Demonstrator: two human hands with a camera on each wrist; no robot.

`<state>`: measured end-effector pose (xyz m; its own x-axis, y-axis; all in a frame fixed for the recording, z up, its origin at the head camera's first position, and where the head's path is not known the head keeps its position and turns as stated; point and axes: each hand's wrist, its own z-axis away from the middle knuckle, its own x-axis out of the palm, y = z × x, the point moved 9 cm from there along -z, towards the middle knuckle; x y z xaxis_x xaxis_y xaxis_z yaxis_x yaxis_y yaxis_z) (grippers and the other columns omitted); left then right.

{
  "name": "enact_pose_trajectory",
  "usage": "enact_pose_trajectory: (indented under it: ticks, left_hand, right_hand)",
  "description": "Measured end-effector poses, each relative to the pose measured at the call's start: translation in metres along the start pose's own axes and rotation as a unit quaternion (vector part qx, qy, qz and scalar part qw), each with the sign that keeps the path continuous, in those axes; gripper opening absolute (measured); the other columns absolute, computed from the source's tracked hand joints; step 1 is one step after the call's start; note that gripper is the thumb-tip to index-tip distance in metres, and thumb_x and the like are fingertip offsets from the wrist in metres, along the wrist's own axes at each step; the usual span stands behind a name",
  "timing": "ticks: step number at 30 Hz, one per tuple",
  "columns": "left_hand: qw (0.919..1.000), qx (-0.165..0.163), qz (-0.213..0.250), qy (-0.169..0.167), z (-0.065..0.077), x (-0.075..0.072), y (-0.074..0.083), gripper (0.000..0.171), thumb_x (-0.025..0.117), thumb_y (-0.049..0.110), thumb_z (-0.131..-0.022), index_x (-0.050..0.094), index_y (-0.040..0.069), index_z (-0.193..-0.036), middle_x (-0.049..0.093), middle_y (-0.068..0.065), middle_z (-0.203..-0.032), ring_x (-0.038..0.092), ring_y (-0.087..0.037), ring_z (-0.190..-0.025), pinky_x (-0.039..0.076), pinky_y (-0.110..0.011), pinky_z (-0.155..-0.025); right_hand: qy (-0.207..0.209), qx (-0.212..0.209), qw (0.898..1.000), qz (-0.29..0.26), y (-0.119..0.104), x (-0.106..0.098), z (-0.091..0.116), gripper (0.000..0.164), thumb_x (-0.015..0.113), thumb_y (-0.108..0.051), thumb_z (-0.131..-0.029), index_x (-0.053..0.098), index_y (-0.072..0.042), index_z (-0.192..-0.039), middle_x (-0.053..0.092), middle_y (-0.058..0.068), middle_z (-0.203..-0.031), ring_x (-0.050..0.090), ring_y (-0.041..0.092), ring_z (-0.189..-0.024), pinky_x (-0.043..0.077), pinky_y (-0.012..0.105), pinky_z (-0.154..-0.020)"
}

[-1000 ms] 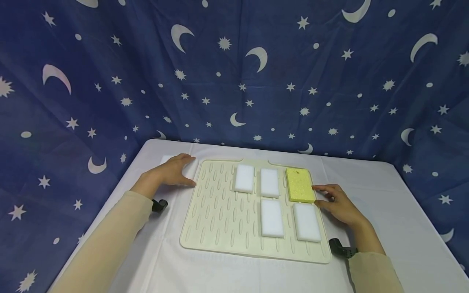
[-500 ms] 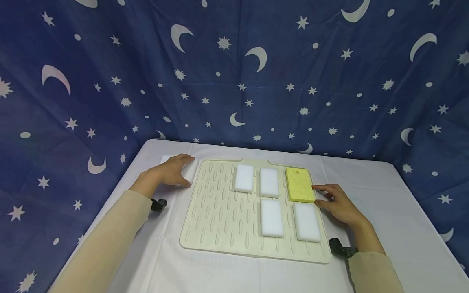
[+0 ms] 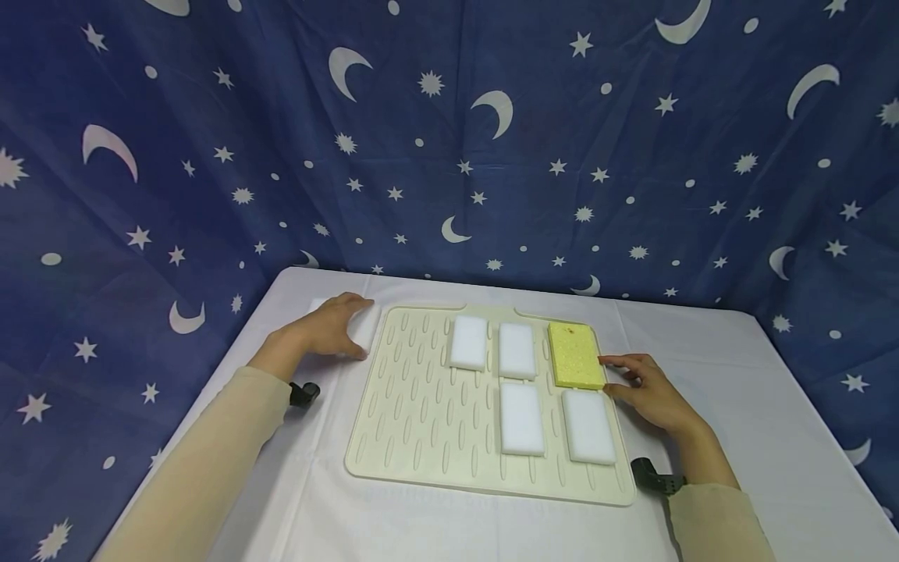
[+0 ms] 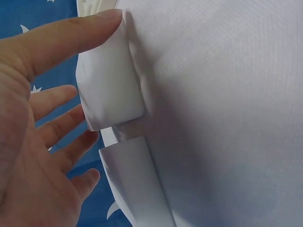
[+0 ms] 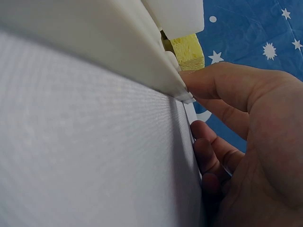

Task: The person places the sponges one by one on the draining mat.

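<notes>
A cream ridged mat [image 3: 421,437] lies on the white-covered table. It carries several white sponges [image 3: 521,419] and one yellow sponge [image 3: 576,356] at its far right. My left hand [image 3: 325,328] is spread beyond the mat's left side, its thumb and fingers about a white sponge [image 4: 111,87]. Its thumb tip reaches that sponge's upper corner in the left wrist view; firm contact cannot be told. Close below lies another white sponge [image 4: 135,184]. My right hand [image 3: 646,388] rests at the mat's right edge, thumb and index fingertip beside the yellow sponge, other fingers loosely bent.
Behind the table hangs a dark blue cloth [image 3: 393,156] with moons and stars. Its folds also run down both sides. White tablecloth [image 3: 421,527] shows in front of the mat, and the left half of the mat bears only its raised ridges.
My left thumb has drawn back slightly left from the mat's edge, and the white sponge now shows between thumb and fingers. The right hand and the things on the mat have stayed put.
</notes>
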<state>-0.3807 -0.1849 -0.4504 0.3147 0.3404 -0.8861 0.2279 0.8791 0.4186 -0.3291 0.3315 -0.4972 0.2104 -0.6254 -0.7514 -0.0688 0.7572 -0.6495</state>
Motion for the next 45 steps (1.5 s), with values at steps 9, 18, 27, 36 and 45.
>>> enact_pose_trajectory:
  ticks: [9,18,27,36,45]
  left_hand:
    - [0.9998,0.014,-0.009,0.008,0.0,-0.001,0.0,0.1,0.087,0.036,-0.068,0.034,0.016,-0.151,0.027,-0.01,-0.153,0.028,-0.03,-0.14,0.025,-0.054,-0.113]
    - [0.9996,0.019,-0.007,0.017,0.003,-0.004,0.003,0.099,0.086,0.041,-0.067,0.036,0.017,-0.149,0.031,-0.009,-0.149,0.031,-0.029,-0.135,0.027,-0.054,-0.111]
    - [0.9993,0.026,-0.008,0.025,0.005,-0.004,0.005,0.099,0.086,0.046,-0.066,0.038,0.017,-0.148,0.035,-0.007,-0.146,0.033,-0.028,-0.132,0.029,-0.053,-0.109]
    - [0.9989,0.032,-0.008,0.032,0.007,-0.003,0.01,0.102,0.085,0.054,-0.064,0.039,0.017,-0.148,0.036,-0.006,-0.145,0.035,-0.025,-0.13,0.031,-0.05,-0.109]
    - [0.9988,0.039,0.002,0.03,0.01,0.0,0.018,0.1,0.083,0.056,-0.066,0.04,0.019,-0.148,0.037,-0.003,-0.143,0.036,-0.022,-0.127,0.034,-0.047,-0.107]
  right_hand:
    - [0.0,0.007,1.0,0.0,0.0,0.0,0.001,0.055,0.067,-0.039,-0.089,0.051,-0.021,-0.139,0.039,0.013,-0.135,0.041,0.034,-0.116,0.037,0.056,-0.092]
    - [-0.001,0.002,1.0,-0.001,-0.001,-0.001,0.001,0.054,0.067,-0.038,-0.089,0.052,-0.022,-0.139,0.04,0.013,-0.133,0.04,0.032,-0.112,0.037,0.052,-0.09]
    - [-0.001,0.002,1.0,0.004,-0.002,-0.001,0.002,0.056,0.067,-0.038,-0.089,0.051,-0.02,-0.14,0.039,0.014,-0.135,0.041,0.034,-0.116,0.037,0.058,-0.092]
    - [-0.002,0.005,1.0,0.002,-0.001,0.0,0.001,0.055,0.067,-0.039,-0.09,0.051,-0.022,-0.139,0.039,0.013,-0.135,0.04,0.033,-0.114,0.037,0.054,-0.091]
    - [-0.002,0.013,1.0,0.01,-0.002,0.0,0.001,0.056,0.066,-0.04,-0.089,0.051,-0.022,-0.14,0.038,0.013,-0.136,0.041,0.033,-0.115,0.038,0.055,-0.091]
